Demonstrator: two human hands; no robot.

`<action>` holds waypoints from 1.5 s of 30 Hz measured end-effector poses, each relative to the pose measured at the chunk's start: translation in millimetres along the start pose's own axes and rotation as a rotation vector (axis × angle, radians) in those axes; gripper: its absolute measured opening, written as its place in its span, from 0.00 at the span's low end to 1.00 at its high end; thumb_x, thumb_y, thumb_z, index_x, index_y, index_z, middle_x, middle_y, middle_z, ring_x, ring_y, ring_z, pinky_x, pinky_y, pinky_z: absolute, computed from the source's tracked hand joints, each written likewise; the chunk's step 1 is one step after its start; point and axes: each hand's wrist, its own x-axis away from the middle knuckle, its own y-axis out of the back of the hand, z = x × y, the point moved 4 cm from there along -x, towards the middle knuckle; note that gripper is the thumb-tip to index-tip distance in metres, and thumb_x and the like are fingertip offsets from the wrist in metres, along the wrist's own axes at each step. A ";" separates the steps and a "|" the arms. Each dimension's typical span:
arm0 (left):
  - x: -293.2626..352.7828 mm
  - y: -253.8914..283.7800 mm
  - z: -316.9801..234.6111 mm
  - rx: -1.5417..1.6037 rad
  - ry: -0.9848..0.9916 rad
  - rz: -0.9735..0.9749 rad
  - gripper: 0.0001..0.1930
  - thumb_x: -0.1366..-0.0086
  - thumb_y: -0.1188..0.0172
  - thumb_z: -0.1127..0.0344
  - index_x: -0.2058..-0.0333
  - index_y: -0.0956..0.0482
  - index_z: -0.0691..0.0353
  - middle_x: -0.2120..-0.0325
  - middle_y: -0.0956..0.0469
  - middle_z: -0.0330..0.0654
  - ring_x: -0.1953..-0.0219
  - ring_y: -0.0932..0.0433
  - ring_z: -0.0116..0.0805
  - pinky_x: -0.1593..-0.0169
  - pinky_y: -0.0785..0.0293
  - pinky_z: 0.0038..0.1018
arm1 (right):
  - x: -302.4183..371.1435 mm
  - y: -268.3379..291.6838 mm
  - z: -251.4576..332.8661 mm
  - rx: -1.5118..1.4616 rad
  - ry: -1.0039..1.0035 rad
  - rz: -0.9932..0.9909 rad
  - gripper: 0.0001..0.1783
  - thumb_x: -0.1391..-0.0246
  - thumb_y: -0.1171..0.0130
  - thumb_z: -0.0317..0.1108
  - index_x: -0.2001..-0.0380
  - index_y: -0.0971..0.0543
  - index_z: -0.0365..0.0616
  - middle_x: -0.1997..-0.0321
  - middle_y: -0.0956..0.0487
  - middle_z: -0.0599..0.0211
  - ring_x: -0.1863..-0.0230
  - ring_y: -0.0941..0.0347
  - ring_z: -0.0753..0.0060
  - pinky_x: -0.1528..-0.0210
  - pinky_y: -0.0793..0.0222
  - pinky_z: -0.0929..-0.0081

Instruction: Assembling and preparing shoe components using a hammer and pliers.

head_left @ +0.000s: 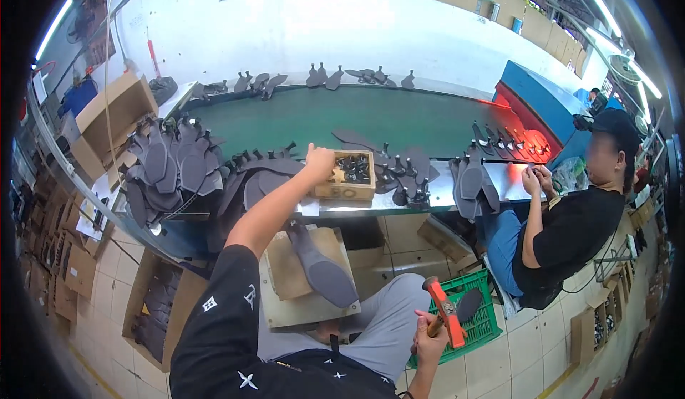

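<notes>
My left hand is at the left end of a small wooden box holding small black parts. Its fingers are curled in, and whatever they pinch is hidden. Low on the right, my right hand grips a hammer with an orange-red head. In front of my lap, a dark grey shoe sole lies slanted across a pale work block, touched by neither hand.
Soles are heaped on the bench at left. Behind runs a green conveyor belt toward a blue machine with a red glow. A co-worker sits at right. A green crate and a carton of soles stand on the floor.
</notes>
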 end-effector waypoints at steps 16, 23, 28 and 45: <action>296.1 199.9 -98.6 0.188 -0.803 -0.955 0.16 0.51 0.34 0.69 0.61 0.14 0.62 0.59 0.20 0.41 0.61 0.22 0.31 0.63 0.28 0.27 | -53.8 -132.4 129.0 -0.490 0.040 0.415 0.17 0.44 0.33 0.32 0.53 0.21 0.37 0.62 0.21 0.71 0.80 0.34 0.89 0.80 0.41 0.88; 302.3 194.7 -81.7 1.001 -0.497 -0.595 0.15 0.48 0.31 0.75 0.59 0.15 0.61 0.61 0.19 0.42 0.63 0.20 0.34 0.63 0.24 0.27 | -34.5 -133.7 129.4 -0.603 0.031 0.419 0.12 0.46 0.37 0.20 0.58 0.22 0.34 0.55 0.21 0.54 0.68 0.24 0.81 0.75 0.28 0.86; 302.0 169.6 -83.6 1.468 -0.234 -0.272 0.14 0.45 0.31 0.73 0.58 0.16 0.61 0.64 0.18 0.45 0.64 0.19 0.36 0.64 0.22 0.27 | -30.8 -136.1 125.6 -0.661 -0.080 0.470 0.10 0.47 0.37 0.19 0.60 0.22 0.34 0.56 0.21 0.52 0.79 0.29 0.85 0.81 0.36 0.87; 337.1 135.8 -106.6 2.525 0.440 0.413 0.11 0.32 0.39 0.64 0.57 0.21 0.65 0.70 0.21 0.38 0.73 0.24 0.21 0.78 0.34 0.17 | -27.9 -154.9 130.6 -0.632 -0.036 0.529 0.13 0.48 0.33 0.21 0.59 0.22 0.36 0.52 0.20 0.47 0.66 0.22 0.78 0.69 0.26 0.86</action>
